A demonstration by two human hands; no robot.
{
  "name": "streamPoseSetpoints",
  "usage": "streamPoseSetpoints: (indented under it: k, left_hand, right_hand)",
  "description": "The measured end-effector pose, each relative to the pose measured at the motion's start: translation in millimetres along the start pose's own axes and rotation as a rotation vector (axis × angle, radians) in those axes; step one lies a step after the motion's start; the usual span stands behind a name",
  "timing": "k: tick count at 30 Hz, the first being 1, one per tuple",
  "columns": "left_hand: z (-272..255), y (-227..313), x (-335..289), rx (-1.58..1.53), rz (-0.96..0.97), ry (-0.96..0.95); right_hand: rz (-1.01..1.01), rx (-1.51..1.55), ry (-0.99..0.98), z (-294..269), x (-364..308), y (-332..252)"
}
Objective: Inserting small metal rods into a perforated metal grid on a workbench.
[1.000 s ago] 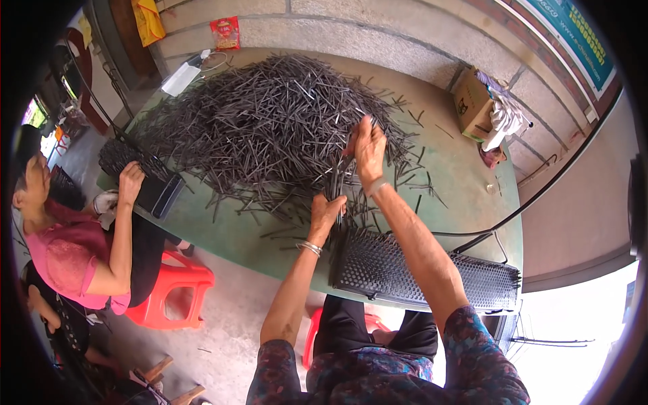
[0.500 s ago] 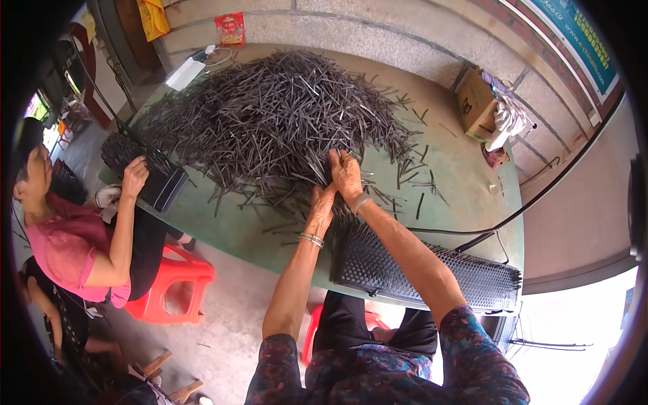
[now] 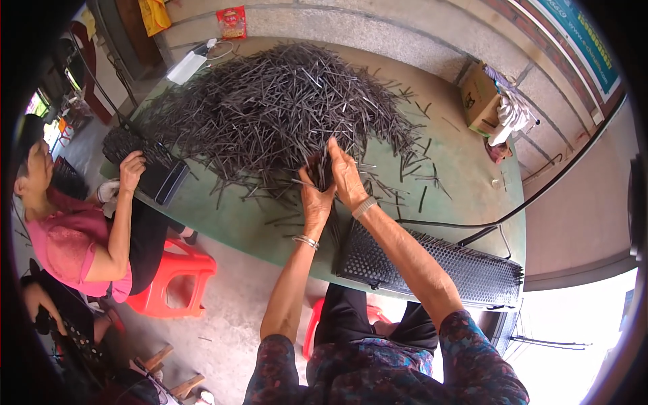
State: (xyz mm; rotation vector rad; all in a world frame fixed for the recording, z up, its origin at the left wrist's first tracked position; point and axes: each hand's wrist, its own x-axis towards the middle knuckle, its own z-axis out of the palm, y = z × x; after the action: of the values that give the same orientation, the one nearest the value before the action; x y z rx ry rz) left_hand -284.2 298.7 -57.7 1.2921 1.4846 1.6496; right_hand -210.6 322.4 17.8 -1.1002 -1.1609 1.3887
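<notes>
At the near edge of a heap of thin dark strips (image 3: 283, 108), my two hands hold a small bunch of the strips (image 3: 323, 170) between them, the strips standing roughly upright. My left hand (image 3: 316, 204) cups the bunch from below and the left, thumb raised beside it. My right hand (image 3: 346, 179) presses against its right side with fingers together, pointing away from me. Some fingertips are hidden behind the strips. Close to my right forearm lies a long black rack full of holes (image 3: 425, 263), with strip ends sticking out along its far edge and right end.
Loose strips lie on the green table (image 3: 472, 196). A cardboard box (image 3: 479, 101) with cloth stands at the far right, a red packet (image 3: 231, 22) at the back. A black cable (image 3: 547, 182) arcs on the right. At left, a co-worker's hand (image 3: 132, 170) is at another black rack (image 3: 165, 182).
My hands have moved slightly apart and now have the bunch upright between them; the left thumb has lifted. The co-worker's raised hand has shifted slightly.
</notes>
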Motion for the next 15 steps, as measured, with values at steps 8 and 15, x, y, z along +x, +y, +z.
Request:
streamPoseSetpoints:
  k: [8, 15]
  left_hand:
    - [-0.5, -18.0, -4.3, -0.076, -0.082, 0.008]
    - [9.1, -18.1, -5.8, -0.24, 0.068, 0.011]
  right_hand:
    - [0.056, 0.222, -0.03, 8.1, -5.9, 8.9]
    - [0.069, 0.023, 0.141, 8.3, -2.7, 15.3]
